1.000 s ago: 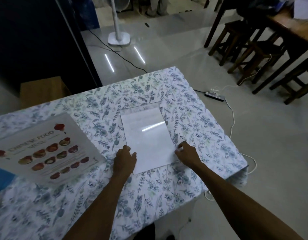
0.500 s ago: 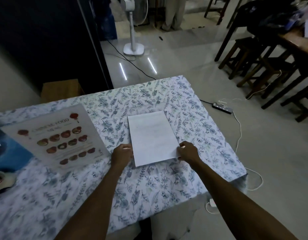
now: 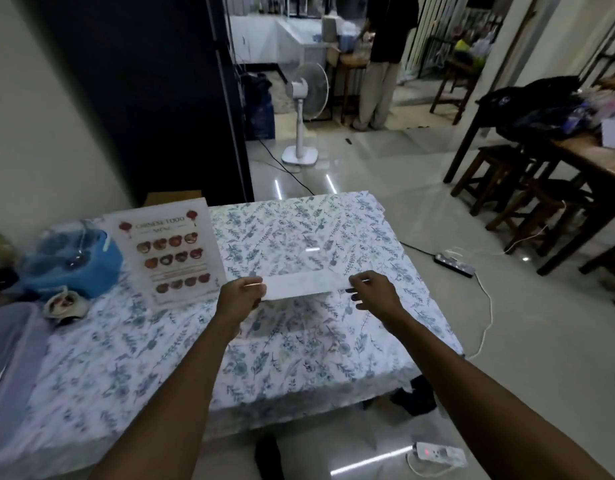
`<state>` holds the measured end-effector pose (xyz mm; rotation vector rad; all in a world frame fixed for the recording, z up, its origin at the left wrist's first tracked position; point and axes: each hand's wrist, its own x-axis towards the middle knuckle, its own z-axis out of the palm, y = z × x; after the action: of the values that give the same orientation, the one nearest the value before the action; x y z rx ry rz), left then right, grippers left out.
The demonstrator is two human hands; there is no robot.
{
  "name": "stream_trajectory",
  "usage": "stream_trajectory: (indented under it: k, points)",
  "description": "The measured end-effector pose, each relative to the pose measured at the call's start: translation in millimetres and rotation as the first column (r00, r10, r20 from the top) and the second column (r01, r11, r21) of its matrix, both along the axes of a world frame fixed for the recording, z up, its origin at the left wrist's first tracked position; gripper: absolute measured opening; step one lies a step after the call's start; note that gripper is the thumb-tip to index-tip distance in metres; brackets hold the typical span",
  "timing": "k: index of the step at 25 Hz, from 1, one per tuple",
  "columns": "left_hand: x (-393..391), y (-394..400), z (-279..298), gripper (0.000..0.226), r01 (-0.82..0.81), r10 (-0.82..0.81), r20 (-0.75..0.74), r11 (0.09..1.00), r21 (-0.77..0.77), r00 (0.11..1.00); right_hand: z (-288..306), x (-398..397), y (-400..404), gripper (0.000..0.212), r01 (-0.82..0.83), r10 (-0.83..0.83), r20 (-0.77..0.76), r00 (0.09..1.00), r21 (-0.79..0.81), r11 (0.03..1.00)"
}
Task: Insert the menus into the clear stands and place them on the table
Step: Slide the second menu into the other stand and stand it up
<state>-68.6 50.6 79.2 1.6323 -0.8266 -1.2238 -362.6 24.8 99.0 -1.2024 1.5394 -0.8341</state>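
Above the middle of the floral-cloth table (image 3: 299,358), both hands hold the white sheet with its clear stand (image 3: 306,285). It is tilted and shows as a narrow white band, with a glint on clear plastic just beyond it. My left hand (image 3: 242,297) pinches its left end and my right hand (image 3: 373,292) its right end. A printed Chinese food menu (image 3: 171,251) with pictures of dishes sits on the left part of the table; I cannot tell whether it stands or lies flat.
A blue lidded container (image 3: 74,261) and a small bowl (image 3: 65,303) sit at the table's left. On the floor are a white pedestal fan (image 3: 302,98), a power strip (image 3: 455,265) with cables, and wooden stools (image 3: 500,174) at right. A person (image 3: 382,64) stands far behind.
The white sheet lay flat on the table with my hands at its near corners. Now both hands have lifted and tilted it off the cloth, and my head has raised.
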Motion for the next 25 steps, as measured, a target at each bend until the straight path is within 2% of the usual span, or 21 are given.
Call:
stream_trajectory:
  k: [4,9,12,19,25]
  points:
    - [11.5,3.9,32.2,0.019,-0.075,0.076,0.003,0.992,-0.099,0.997,33.8,8.6,-8.5,0.034,-0.062,0.066,0.056,0.996,-0.07,0.996]
    - [32.7,-22.3,45.5,0.027,0.056,0.0,0.228,0.969,-0.241,0.974,55.1,31.9,-40.7,0.036,-0.062,0.068,0.042,0.997,-0.13,0.99]
    - [42.2,-49.8,46.4,0.028,0.078,-0.003,0.242,0.952,-0.297,0.97,58.6,46.8,-64.2,0.036,-0.021,0.023,0.012,1.0,-0.143,0.99]
    - [58.3,-110.3,31.6,0.014,0.093,0.014,0.339,0.951,-0.296,0.941,47.5,71.7,-123.9,0.038,-0.037,-0.035,-0.277,0.96,-0.253,0.967]
    - [60.1,-130.9,9.0,0.015,0.062,0.064,0.416,0.957,-0.283,0.907,44.2,87.2,-157.4,0.043,-0.045,-0.017,-0.299,0.954,-0.199,0.979]
